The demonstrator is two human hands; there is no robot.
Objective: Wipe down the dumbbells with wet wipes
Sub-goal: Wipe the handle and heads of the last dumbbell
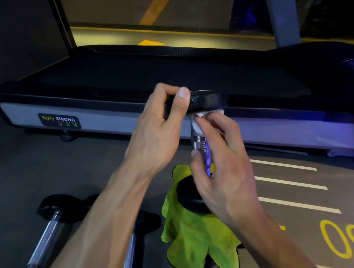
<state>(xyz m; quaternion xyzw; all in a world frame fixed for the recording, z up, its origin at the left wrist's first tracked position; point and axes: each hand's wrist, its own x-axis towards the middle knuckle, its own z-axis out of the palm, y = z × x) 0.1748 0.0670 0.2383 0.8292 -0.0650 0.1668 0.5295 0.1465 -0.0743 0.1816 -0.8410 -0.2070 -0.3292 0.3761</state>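
A dumbbell (201,144) with black heads and a knurled chrome handle stands upright, its lower head on a green cloth (195,240). My left hand (160,131) grips the upper black head from the left, thumb on its rim. My right hand (220,162) holds a white wet wipe (196,121) wrapped round the top of the chrome handle, just under the upper head.
Two more dumbbells (45,235) (129,253) lie on the grey floor at the lower left. A treadmill (103,102) runs across the view behind the hands. White lines and a yellow "50" (351,244) mark the floor at the right.
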